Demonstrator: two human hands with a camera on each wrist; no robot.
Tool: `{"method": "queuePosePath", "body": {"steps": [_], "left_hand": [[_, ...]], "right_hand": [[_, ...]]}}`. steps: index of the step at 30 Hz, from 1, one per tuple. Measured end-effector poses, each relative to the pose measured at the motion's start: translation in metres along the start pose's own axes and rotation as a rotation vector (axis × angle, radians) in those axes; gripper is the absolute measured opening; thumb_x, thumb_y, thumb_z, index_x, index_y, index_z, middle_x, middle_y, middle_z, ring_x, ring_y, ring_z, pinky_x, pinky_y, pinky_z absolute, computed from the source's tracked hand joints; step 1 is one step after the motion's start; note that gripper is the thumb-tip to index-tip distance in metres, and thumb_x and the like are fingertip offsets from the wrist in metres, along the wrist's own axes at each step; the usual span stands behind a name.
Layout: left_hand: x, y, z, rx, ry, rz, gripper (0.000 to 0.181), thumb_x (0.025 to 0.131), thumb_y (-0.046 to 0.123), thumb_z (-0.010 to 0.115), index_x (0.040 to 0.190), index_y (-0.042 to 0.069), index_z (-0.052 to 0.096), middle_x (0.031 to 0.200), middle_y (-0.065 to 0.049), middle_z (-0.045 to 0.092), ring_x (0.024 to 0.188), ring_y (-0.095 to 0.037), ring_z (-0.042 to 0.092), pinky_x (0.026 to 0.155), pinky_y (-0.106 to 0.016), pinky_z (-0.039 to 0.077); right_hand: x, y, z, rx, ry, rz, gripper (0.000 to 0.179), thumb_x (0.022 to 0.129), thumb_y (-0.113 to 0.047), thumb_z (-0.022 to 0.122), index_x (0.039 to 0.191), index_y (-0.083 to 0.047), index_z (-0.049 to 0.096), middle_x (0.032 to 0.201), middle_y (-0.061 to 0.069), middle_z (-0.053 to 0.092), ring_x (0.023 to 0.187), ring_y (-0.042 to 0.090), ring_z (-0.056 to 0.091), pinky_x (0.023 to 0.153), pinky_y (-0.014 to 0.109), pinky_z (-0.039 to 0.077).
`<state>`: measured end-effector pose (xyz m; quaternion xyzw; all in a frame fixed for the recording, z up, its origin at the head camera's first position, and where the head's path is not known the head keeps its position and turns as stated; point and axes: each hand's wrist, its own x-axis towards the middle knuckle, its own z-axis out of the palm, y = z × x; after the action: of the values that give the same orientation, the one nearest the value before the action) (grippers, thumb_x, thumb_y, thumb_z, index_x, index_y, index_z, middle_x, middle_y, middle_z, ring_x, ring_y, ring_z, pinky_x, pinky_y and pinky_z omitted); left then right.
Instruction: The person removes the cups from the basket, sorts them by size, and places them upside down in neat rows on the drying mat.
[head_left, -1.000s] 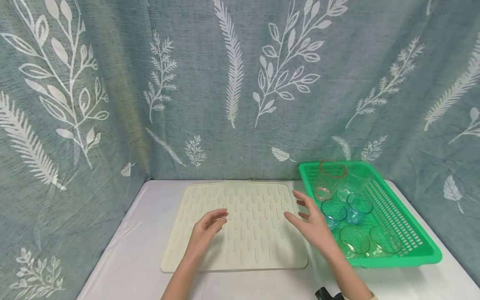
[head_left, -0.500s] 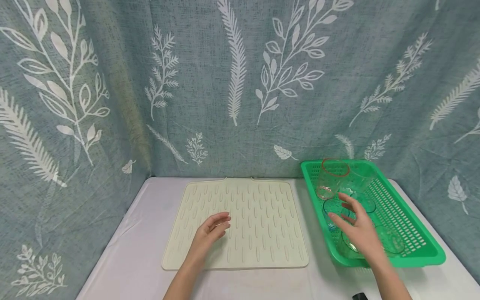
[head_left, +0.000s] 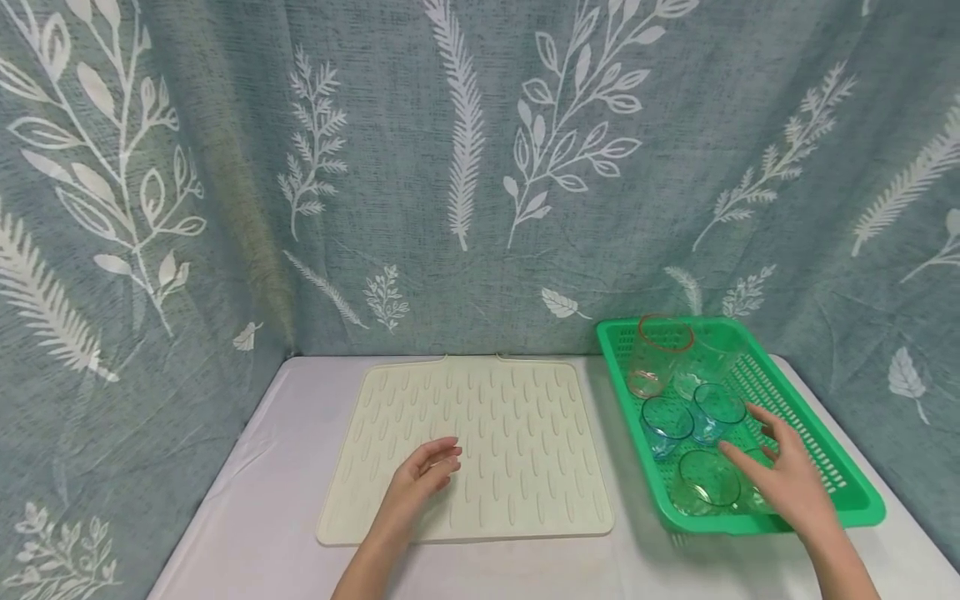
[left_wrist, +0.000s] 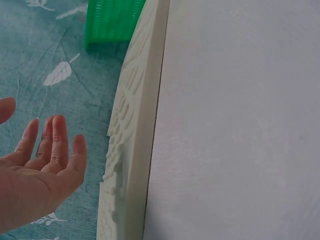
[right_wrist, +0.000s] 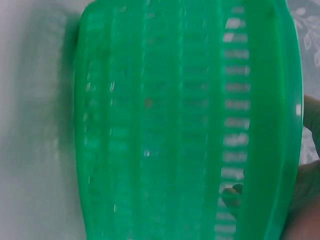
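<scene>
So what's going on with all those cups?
Someone's right hand is over the green basket, close to a blue glass; I can't tell whether it's touching any glass. Their left hand hovers over the pale mat, holding nothing. All the glasses in view are in the basket.

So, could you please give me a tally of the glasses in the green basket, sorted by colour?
Red-rimmed glass: 1
Clear glass at the back: 1
Blue glasses: 2
Greenish-looking glasses at the front, one partly hidden by the right hand: 2
Total: 6
</scene>
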<state>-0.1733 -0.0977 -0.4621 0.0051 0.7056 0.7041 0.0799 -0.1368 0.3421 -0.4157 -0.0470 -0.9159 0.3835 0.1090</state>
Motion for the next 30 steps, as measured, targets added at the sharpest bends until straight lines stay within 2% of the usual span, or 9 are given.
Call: {"method": "queuePosePath", "body": {"steps": [2, 5, 7, 10, 16, 23, 30], "left_hand": [[-0.002, -0.002, -0.001, -0.002, 0.001, -0.011, 0.044, 0.096, 0.023, 0.061, 0.134, 0.003, 0.053, 0.130, -0.012, 0.058, 0.114, -0.022, 0.058, 0.100, -0.041, 0.044], [-0.004, -0.005, -0.003, -0.010, 0.000, -0.025, 0.044, 0.096, 0.024, 0.061, 0.134, 0.003, 0.053, 0.131, -0.013, 0.058, 0.115, -0.023, 0.058, 0.100, -0.041, 0.044], [-0.005, -0.007, -0.004, -0.014, -0.004, -0.026, 0.045, 0.096, 0.024, 0.061, 0.134, 0.003, 0.053, 0.132, -0.014, 0.058, 0.116, -0.024, 0.057, 0.100, -0.042, 0.044], [-0.006, -0.008, -0.005, -0.018, -0.018, -0.017, 0.045, 0.097, 0.025, 0.061, 0.134, 0.002, 0.052, 0.133, -0.015, 0.057, 0.117, -0.025, 0.057, 0.101, -0.043, 0.043], [-0.007, -0.008, -0.005, -0.031, -0.040, 0.005, 0.045, 0.097, 0.025, 0.061, 0.134, 0.000, 0.052, 0.132, -0.016, 0.056, 0.119, -0.029, 0.055, 0.103, -0.047, 0.041], [-0.007, -0.009, -0.005, -0.028, -0.043, -0.008, 0.046, 0.097, 0.025, 0.060, 0.135, 0.000, 0.051, 0.133, -0.017, 0.056, 0.120, -0.029, 0.055, 0.104, -0.047, 0.041], [-0.007, -0.010, -0.006, -0.024, -0.038, -0.014, 0.046, 0.098, 0.026, 0.059, 0.135, 0.001, 0.051, 0.133, -0.016, 0.056, 0.119, -0.027, 0.055, 0.104, -0.048, 0.040]], "right_hand": [[0.001, 0.007, -0.004, -0.066, -0.012, 0.000, 0.083, 0.093, -0.033, 0.067, 0.150, 0.008, 0.022, 0.143, 0.040, 0.026, 0.123, 0.059, 0.030, 0.090, 0.070, 0.035], [0.005, 0.017, -0.009, -0.169, -0.019, -0.043, 0.084, 0.090, -0.033, 0.071, 0.146, 0.011, 0.027, 0.138, 0.043, 0.030, 0.120, 0.061, 0.031, 0.088, 0.075, 0.028], [0.008, 0.023, -0.013, -0.220, -0.051, -0.065, 0.086, 0.088, -0.032, 0.073, 0.144, 0.014, 0.027, 0.137, 0.045, 0.029, 0.121, 0.064, 0.027, 0.090, 0.078, 0.021], [0.012, 0.031, -0.019, -0.279, -0.130, -0.075, 0.092, 0.085, -0.032, 0.076, 0.143, 0.017, 0.024, 0.135, 0.047, 0.027, 0.121, 0.066, 0.024, 0.091, 0.078, 0.018], [0.016, 0.039, -0.029, -0.326, -0.275, -0.057, 0.100, 0.082, -0.033, 0.078, 0.142, 0.021, 0.019, 0.135, 0.050, 0.024, 0.120, 0.069, 0.023, 0.087, 0.079, 0.027], [0.017, 0.044, -0.033, -0.342, -0.339, -0.089, 0.095, 0.083, -0.026, 0.077, 0.139, 0.025, 0.020, 0.133, 0.050, 0.028, 0.116, 0.067, 0.030, 0.085, 0.076, 0.034], [0.018, 0.048, -0.027, -0.362, -0.372, -0.101, 0.097, 0.076, -0.023, 0.082, 0.135, 0.028, 0.024, 0.128, 0.052, 0.031, 0.113, 0.066, 0.033, 0.086, 0.074, 0.036]]}}
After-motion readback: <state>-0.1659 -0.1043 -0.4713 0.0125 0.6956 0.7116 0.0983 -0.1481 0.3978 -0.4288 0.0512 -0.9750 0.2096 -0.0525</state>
